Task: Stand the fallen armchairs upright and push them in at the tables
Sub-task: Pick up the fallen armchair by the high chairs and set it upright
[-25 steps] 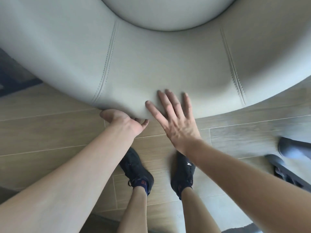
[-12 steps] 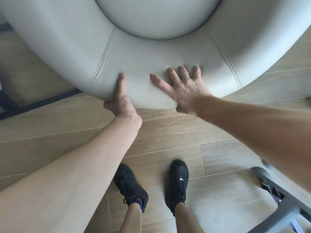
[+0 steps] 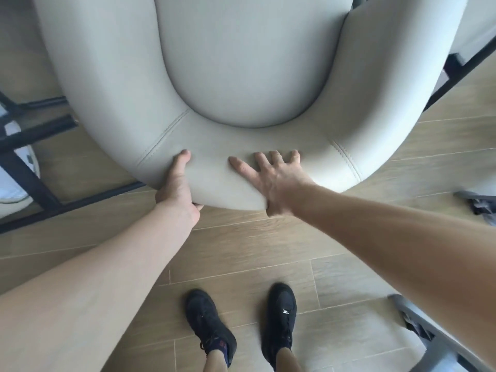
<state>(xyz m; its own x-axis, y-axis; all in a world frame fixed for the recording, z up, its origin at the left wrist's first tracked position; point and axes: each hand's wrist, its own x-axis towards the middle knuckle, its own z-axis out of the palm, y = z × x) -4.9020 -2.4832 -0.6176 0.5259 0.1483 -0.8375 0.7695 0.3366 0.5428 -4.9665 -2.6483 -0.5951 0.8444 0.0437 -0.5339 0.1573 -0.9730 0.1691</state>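
- Left hand (image 3: 178, 190) grips the curved backrest rim of the pale grey leather tub armchair (image 3: 249, 76): thumb on top, fingers hidden beneath.
- Right hand (image 3: 271, 174) lies flat on that rim, fingers spread and straight, holding nothing.
- Judged purpose: one hand steadies, the other pushes forward.
- Armchair stands upright on the wood-look tile floor (image 3: 268, 251), directly ahead, between black metal frames (image 3: 32, 181).
- Upholstery is smooth, with double-stitched seams.

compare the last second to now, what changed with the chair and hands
The armchair moved forward, away from the feet, its seat now in view. The left hand shifted from under the rim to gripping the back edge, thumb on top. The right hand stayed flat, fingers spread, on the backrest. Both shoes stepped little.
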